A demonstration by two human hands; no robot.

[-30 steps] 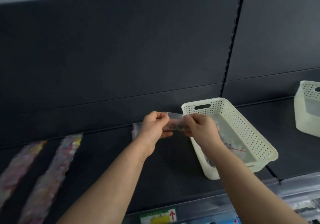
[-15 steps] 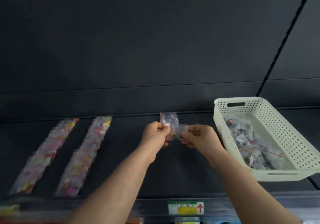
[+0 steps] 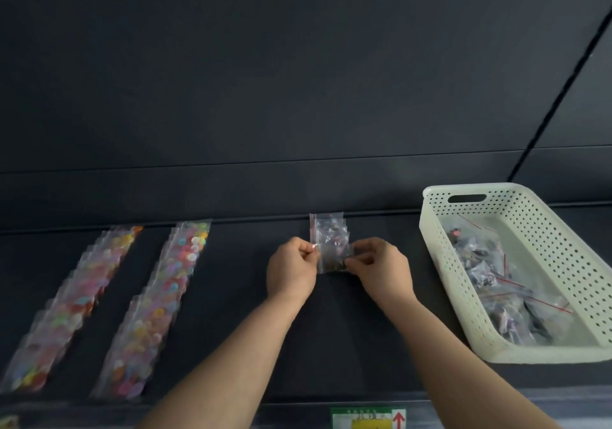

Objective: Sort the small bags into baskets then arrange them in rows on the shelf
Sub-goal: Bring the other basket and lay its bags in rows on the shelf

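Observation:
A small clear bag with dark pieces inside is pinched at its two sides by my left hand and my right hand, low over the dark shelf. Just behind it, a short row of the same clear bags lies on the shelf against the back panel. To the right stands a cream perforated basket holding several more clear bags with red zip strips.
Two long rows of bags with colourful pieces lie on the left of the shelf. A dark back panel rises behind. A price label with a red arrow sits on the shelf's front edge.
The view has swung left and down, so the basket now sits further right. Both hands have brought the bag down towards the shelf, in front of the short row.

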